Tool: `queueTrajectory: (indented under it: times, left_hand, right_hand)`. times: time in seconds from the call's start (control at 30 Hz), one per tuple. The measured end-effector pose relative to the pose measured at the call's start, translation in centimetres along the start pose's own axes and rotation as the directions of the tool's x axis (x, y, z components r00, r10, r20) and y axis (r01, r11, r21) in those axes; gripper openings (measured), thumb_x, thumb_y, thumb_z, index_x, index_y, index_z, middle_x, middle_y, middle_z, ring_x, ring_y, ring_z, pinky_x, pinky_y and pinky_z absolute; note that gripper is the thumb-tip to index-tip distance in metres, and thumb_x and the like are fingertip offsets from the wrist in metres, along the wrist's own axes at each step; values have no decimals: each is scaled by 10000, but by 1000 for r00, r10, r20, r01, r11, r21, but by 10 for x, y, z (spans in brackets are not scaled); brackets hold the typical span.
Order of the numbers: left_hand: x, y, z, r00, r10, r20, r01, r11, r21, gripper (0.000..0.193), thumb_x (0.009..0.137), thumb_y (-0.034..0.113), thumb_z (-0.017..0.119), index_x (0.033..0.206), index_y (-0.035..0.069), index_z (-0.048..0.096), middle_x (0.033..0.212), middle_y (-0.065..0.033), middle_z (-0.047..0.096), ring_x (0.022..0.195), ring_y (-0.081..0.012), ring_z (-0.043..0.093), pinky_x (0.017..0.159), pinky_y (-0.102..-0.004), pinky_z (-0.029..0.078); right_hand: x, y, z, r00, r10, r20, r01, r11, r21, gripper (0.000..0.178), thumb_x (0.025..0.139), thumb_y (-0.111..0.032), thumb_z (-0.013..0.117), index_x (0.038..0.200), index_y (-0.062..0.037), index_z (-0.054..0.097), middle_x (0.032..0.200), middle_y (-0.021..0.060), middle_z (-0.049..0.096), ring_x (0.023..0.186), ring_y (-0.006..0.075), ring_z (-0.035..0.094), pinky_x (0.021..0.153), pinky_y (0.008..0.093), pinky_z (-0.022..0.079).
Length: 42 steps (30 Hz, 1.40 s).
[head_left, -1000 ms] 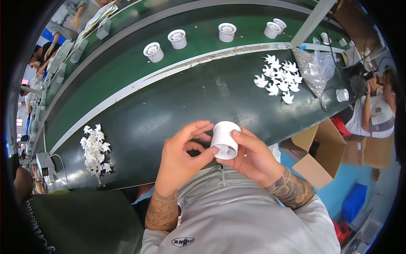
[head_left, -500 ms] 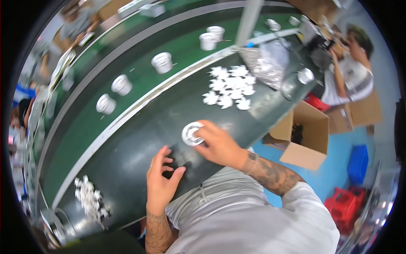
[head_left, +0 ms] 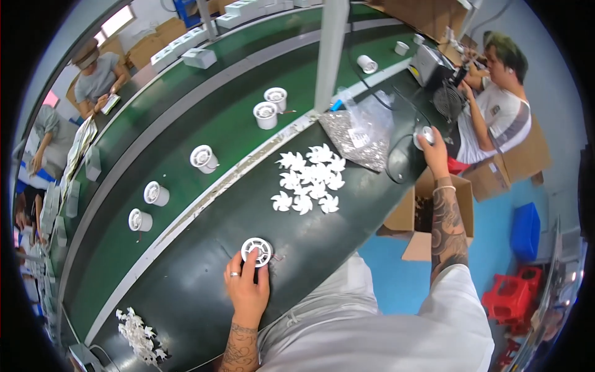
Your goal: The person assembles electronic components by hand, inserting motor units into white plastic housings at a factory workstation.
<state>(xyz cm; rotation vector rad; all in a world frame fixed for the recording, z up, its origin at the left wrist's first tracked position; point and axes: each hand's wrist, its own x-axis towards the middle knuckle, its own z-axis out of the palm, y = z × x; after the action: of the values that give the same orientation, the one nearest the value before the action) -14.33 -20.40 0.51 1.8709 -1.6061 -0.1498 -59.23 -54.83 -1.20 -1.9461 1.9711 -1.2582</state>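
Note:
A white round fan housing [head_left: 264,243] with spokes and thin wires stands on the dark table in front of me. My left hand [head_left: 246,288] grips it, fingers over its rim and top. Stretched far to the right, my right hand [head_left: 436,154] has its fingers around a second white housing [head_left: 424,135] near the table's edge; the hand covers part of it. Between the two lies a group of white fan impellers [head_left: 308,178], pinwheel-shaped and spread flat. A heap of small white plastic parts [head_left: 140,336] sits at the near left.
Behind the impellers lies a clear bag of small metal pieces [head_left: 354,137], beside a post [head_left: 330,59]. Several white housings [head_left: 203,159] stand on the green conveyor [head_left: 238,133]. A co-worker [head_left: 499,99] sits at the right by a machine [head_left: 429,65]. An open carton [head_left: 458,204] stands below the table edge.
My right hand has left the near housing and reached far right to another one. My left hand, empty before, now holds the near housing. The view has shifted.

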Motion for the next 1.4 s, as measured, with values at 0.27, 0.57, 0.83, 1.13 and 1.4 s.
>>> queueTrajectory:
  times: [0.27,0.57,0.83,1.13,1.4]
  left_hand:
    - [-14,-16,-14,999,-21,-38,14,987,-158,594,778,118,760,1304,12,505,1325,-223,523,1153,-402,557,957,-449,478]
    - [-9,-28,-54,928,-266,-260,150,907,-393,653,776,106,764,1358,11,483,1254,-194,557,1091,-383,574,941,-447,474]
    - [2,-109,-127,831,-246,-499,279,960,-10,553,677,112,803,1167,26,562,1097,-181,587,1026,-367,553,884,-460,458]
    - [21,-341,-212,375,-531,-760,836,548,30,506,758,316,779,1028,-47,551,1041,-241,651,981,-442,606,859,-501,477]
    - [102,-213,-152,908,-105,-406,318,805,501,760,759,545,728,1410,243,479,1321,-148,551,1208,-351,507,931,-564,432]
  right_hand:
    - [-73,-169,-2,998,-57,32,30,830,557,417,909,-68,619,1297,41,511,1185,94,591,1055,159,575,930,282,461]
    - [-162,-431,85,36,-906,421,316,410,855,553,785,-125,769,1268,20,541,1174,183,613,1014,285,639,854,346,514]
    - [-235,-495,115,-94,-863,496,49,493,868,623,849,-145,700,1382,34,432,1123,252,613,971,377,639,838,417,522]
    - [-165,-487,202,259,-773,579,742,544,393,531,819,-173,702,1322,-122,538,1291,182,511,1131,404,529,928,455,492]
    - [-155,-471,192,129,-834,536,669,473,573,486,766,-125,708,1223,-25,575,1131,141,564,1037,336,560,883,415,491]
